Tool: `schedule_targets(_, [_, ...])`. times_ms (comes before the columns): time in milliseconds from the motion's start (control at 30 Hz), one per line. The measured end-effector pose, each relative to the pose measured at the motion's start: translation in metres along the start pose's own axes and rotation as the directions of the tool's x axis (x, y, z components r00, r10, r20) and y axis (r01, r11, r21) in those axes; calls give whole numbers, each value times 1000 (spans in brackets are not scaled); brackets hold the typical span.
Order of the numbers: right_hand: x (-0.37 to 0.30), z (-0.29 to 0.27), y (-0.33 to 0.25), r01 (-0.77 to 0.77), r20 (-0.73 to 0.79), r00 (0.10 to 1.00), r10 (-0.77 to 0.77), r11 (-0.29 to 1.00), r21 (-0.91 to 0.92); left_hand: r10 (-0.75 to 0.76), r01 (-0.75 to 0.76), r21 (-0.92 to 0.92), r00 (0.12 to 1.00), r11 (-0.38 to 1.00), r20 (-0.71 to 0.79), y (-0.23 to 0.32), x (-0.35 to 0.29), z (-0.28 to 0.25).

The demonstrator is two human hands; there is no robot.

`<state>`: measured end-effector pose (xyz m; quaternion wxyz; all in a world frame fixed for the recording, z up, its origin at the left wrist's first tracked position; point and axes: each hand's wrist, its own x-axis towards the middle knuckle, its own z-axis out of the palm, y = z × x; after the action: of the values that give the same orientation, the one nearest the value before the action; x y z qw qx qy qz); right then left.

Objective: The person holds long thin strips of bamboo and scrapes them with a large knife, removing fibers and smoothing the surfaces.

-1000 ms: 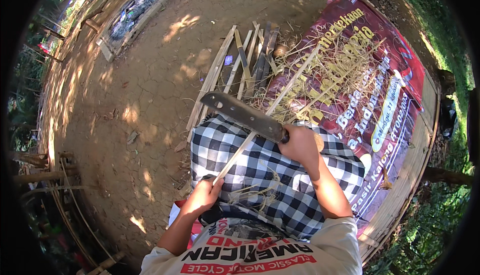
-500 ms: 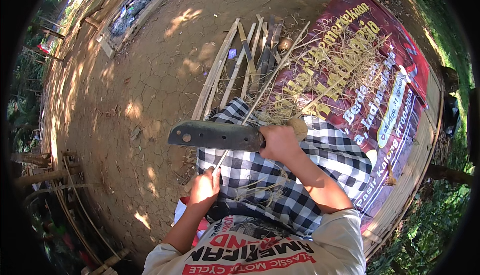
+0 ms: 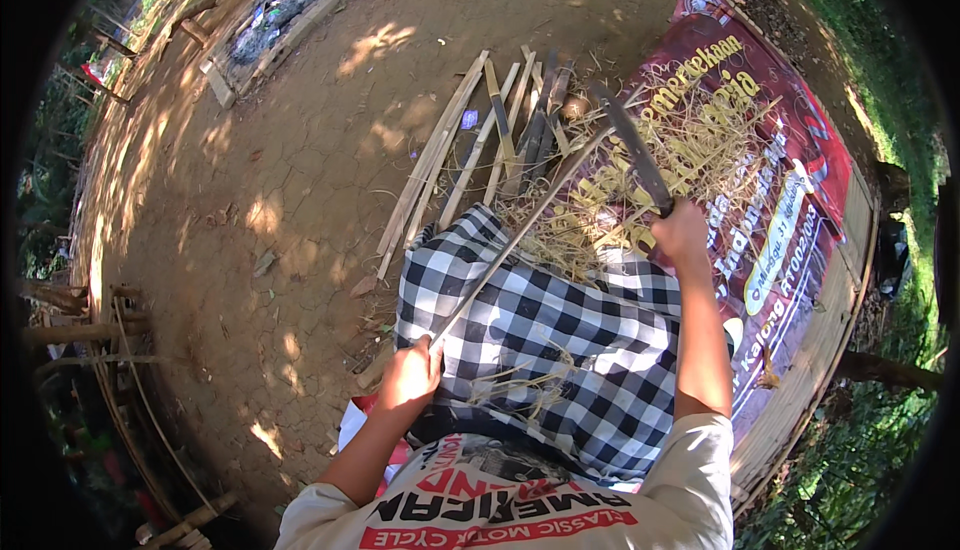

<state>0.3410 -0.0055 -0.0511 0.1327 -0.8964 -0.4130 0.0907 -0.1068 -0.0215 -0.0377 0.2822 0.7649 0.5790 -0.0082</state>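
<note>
My left hand (image 3: 410, 372) is closed on the near end of a thin bamboo strip (image 3: 500, 255), which slants away over my lap toward the far right. In my right hand (image 3: 682, 232) is the handle of a machete (image 3: 640, 155). Its dark blade points far and to the left, seen nearly edge-on, with its tip close to the far end of the strip. A black-and-white checked cloth (image 3: 560, 320) covers my lap, and a few thin shavings (image 3: 530, 385) lie on it.
Several bamboo lengths (image 3: 450, 140) lie on the bare earth ahead. Curly shavings (image 3: 690, 130) are heaped on a maroon printed banner (image 3: 830, 170) at right, over a bamboo slat platform (image 3: 800, 415). Ash in a framed pit (image 3: 285, 12) sits far left.
My right hand has carried the machete away and to the right, turning the blade from crosswise over my lap to pointing forward. My left hand keeps its hold on the strip.
</note>
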Motion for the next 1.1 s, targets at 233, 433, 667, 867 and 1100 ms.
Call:
schedule_targets(233, [-28, -23, 19, -18, -103, 994, 42, 973, 229, 8, -15, -137, 999, 991, -48, 6, 6, -3])
schedule_targets(433, [-78, -14, -54, 18, 173, 967, -185, 733, 680, 39, -47, -165, 998, 985, -53, -6, 8, 2])
schedule_targets(667, [-106, -14, -101, -204, 570, 630, -528, 595, 777, 125, -124, -264, 992, 957, -11, -17, 18, 0])
schedule_targets(867, [-80, 10, -73, -371, 536, 682, -498, 396, 840, 167, -126, -386, 983, 914, 75, -25, 24, -4])
schedule_targets(1100, [-83, -9, -81, -395, 564, 784, -261, 491, 776, 166, -137, -329, 984, 934, 60, -22, 22, -5])
